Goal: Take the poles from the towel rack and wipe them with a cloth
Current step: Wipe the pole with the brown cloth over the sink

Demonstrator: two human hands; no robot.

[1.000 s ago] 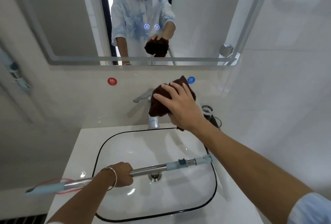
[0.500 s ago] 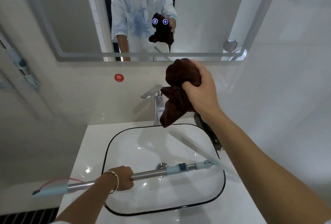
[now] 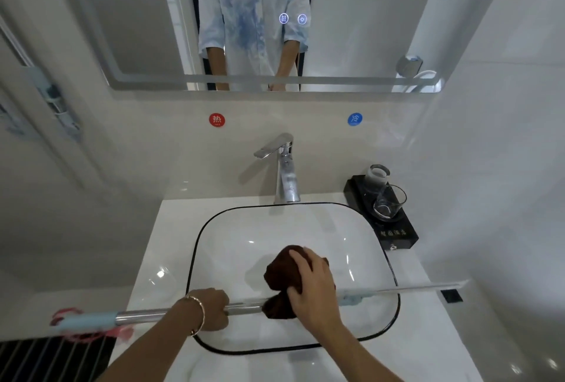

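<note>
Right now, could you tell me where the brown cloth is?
In the head view, the brown cloth sits low centre, gripped by the right hand against the pole, over the sink.

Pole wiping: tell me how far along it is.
Done: one pole is taken down, gripped by the left hand across the sink. In hand: the right hand holds the brown cloth against its middle. Left: wiping along its length; other poles are not in view.
</note>
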